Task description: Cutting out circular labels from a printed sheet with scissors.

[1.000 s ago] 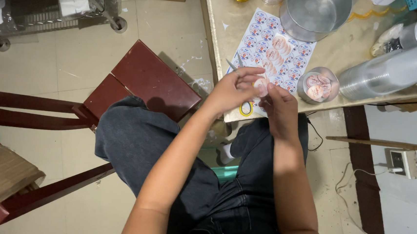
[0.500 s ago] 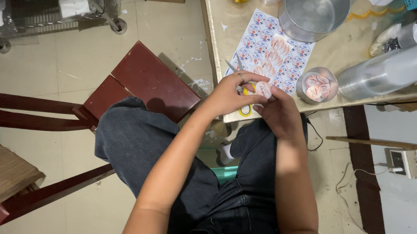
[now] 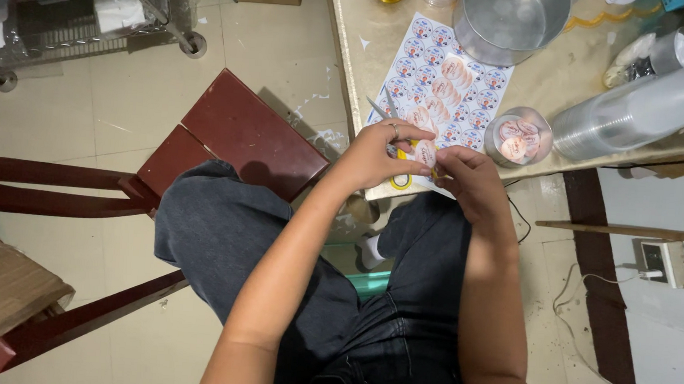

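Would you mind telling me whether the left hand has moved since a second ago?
Yes, slightly: the left hand has dropped toward the table edge, away from the sticker sheet, still meeting the right hand.

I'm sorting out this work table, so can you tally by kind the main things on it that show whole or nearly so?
Printed sheet of round stickers: 1
Round steel pan: 1
Small clear plastic cup holding round stickers: 1
Lying stack of clear plastic cups: 1
Pair of scissors with yellow handles: 1
Total: 5
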